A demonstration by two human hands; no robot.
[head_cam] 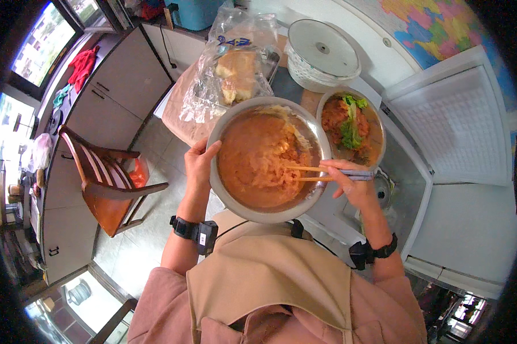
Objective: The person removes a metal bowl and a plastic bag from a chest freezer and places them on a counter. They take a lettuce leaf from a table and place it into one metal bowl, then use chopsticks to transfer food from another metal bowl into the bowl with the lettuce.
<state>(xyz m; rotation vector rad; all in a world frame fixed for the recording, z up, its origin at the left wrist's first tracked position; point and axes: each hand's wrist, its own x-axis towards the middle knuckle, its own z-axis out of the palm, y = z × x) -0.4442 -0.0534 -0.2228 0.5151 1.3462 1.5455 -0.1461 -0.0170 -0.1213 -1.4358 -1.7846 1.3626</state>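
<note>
A wide metal bowl [270,215] full of an orange-brown batter-like mixture [249,159] is in front of my torso. My left hand [199,161] grips its left rim, thumb on top and fingers outside. In my right hand [348,182] is a pair of chopsticks [307,168] with grey-blue upper ends. Their tips dip into a lumpy, stringy part of the mixture. Just beyond my right hand stands a smaller metal bowl [381,137] with reddish food and green leaves [352,124] on top.
Behind the bowl, bread [237,77] lies in a clear plastic bag [198,94]. A lidded, patterned white pot [323,53] stands at the back. To the right are a sink [406,206] and a raised white lid [456,124]. On the left is a wooden chair [108,185] beside cabinets [108,86].
</note>
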